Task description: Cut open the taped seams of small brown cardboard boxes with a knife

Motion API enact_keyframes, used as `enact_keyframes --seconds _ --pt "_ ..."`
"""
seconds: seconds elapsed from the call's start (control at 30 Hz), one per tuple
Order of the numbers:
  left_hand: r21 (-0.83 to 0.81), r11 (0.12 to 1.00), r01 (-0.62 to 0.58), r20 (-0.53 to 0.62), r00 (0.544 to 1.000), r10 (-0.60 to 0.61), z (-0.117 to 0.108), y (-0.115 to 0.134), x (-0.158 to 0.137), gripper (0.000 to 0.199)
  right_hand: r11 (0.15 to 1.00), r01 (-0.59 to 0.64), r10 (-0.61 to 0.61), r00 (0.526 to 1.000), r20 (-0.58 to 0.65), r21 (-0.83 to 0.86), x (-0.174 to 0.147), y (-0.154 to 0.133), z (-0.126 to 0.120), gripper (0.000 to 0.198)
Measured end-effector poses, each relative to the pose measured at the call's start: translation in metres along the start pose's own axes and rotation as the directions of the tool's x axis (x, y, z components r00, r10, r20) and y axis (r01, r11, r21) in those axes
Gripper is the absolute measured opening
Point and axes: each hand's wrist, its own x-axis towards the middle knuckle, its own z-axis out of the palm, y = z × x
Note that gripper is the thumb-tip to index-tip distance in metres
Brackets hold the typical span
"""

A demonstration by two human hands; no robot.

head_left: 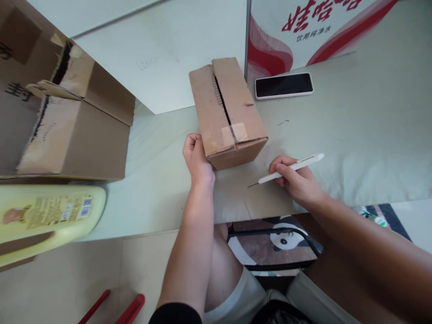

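A small brown cardboard box (232, 108) sits on the pale green cloth, its top flaps meeting at a narrow dark gap. Clear tape (234, 132) crosses the near end of that seam. My left hand (197, 155) is closed against the box's left side, fingers curled; the parts of it behind the box are hidden. To the right of the box, my right hand (292, 175) pinches a white pen-shaped tool (292, 168) with a clip. Its thin dark tip points left, just above the cloth and apart from the box; I cannot tell what kind of tip it is.
A phone (284, 85) lies by a red-and-white carton (303, 36). A white panel (162, 58) stands behind the box. Larger cardboard boxes (97, 139) and a yellow jug (67, 216) are at left. Red handles (131, 310) show below the cloth-covered surface's front edge (141, 234).
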Motion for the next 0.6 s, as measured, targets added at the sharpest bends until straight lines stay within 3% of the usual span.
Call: enact_keyframes --seconds 0.6 --pt "0.034 0.999 -0.003 -0.035 0.999 0.005 0.0006 0.0004 0.0013 0.031 1.000 -0.010 0.010 1.000 0.007 0.010 0.0006 0.0023 -0.0004 0.022"
